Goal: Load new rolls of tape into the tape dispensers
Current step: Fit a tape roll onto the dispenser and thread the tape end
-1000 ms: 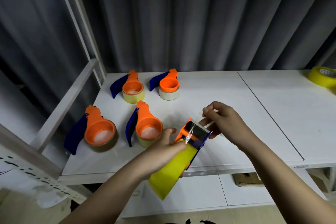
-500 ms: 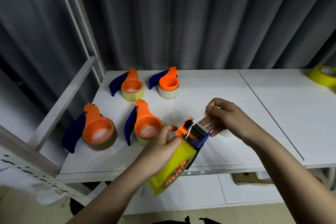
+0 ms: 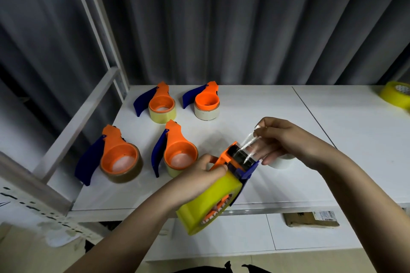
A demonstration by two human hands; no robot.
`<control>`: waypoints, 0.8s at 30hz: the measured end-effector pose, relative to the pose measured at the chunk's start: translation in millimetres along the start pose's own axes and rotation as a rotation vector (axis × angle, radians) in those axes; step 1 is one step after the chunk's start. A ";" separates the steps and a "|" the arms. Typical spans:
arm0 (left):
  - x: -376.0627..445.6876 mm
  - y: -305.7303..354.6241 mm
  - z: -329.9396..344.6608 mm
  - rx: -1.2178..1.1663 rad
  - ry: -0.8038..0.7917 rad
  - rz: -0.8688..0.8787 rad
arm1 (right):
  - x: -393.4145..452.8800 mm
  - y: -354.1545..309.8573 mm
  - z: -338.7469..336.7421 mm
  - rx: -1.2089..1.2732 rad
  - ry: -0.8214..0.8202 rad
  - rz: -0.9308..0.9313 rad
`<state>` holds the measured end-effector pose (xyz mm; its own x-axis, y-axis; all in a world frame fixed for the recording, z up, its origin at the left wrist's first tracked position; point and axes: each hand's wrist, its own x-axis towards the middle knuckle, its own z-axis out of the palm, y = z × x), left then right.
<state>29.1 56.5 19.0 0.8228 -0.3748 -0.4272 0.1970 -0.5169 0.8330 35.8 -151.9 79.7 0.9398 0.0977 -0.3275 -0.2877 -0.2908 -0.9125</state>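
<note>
From the head camera, the left hand [image 3: 207,169] is wrapped around an orange-and-blue tape dispenser [image 3: 235,163], fingers curled over its orange neck, holding it up just above the front edge of the white bench [image 3: 277,104]. A yellow tape roll [image 3: 206,204] is seated in it, tilted down toward the person. The right hand [image 3: 286,139] pinches the clear tape end [image 3: 249,142] between thumb and fingertips, drawn up off the dispenser's head. Just beyond that hand a white roll [image 3: 282,162] rests on the bench. To the left stand four loaded dispensers: two near ones [image 3: 115,157] [image 3: 177,150] and two far ones [image 3: 160,104] [image 3: 206,102]. A loose yellow roll [image 3: 396,94] lies at the far right edge. A brown parcel [image 3: 311,219] lies on the lower shelf.
</note>
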 end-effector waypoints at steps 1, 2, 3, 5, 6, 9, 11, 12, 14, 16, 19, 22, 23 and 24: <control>0.8 0.0 0.0 0.007 0.003 0.008 | 0.6 0.6 -0.3 0.005 0.000 0.000; 1.5 0.5 0.6 0.019 0.009 0.016 | 1.5 1.2 -0.1 0.005 0.007 -0.004; 1.8 1.1 1.6 0.036 0.018 0.024 | 2.6 2.1 0.3 0.003 0.019 -0.008; 3.3 1.4 4.2 0.078 0.047 0.037 | 5.5 3.9 2.6 -0.013 0.056 -0.021; 4.2 1.2 5.3 0.094 0.063 0.041 | 7.2 5.0 4.6 -0.034 0.078 -0.033; 6.0 -0.6 6.7 0.106 0.098 0.058 | 12.0 10.5 10.8 -0.171 0.171 -0.086; 7.1 -1.7 6.5 0.124 0.114 0.057 | 13.9 12.6 15.7 -0.237 0.237 -0.125; 7.6 -1.3 6.0 0.138 0.124 0.055 | 14.9 13.4 18.2 -0.238 0.264 -0.147; 7.1 0.2 5.2 0.124 0.123 0.051 | 16.1 14.6 22.3 -0.237 0.303 -0.174; 3.9 3.4 4.9 0.063 0.109 0.049 | 16.9 16.9 24.6 -0.242 0.320 -0.181; 0.7 3.1 5.7 0.014 0.086 0.093 | 18.7 20.9 25.1 -0.262 0.339 -0.179; 2.4 0.2 7.2 0.047 0.069 0.137 | 19.8 22.5 25.5 -0.276 0.362 -0.174; 2.4 -0.3 7.8 0.062 0.066 0.143 | 18.9 22.7 26.1 -0.279 0.369 -0.173; 2.6 -0.6 8.2 0.070 0.066 0.149 | 18.3 22.9 26.7 -0.286 0.379 -0.172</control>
<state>26.8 49.6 14.5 0.8739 -0.4010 -0.2749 0.0348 -0.5124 0.8580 41.5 -131.3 46.2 0.9853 -0.1701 -0.0172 -0.1102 -0.5554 -0.8243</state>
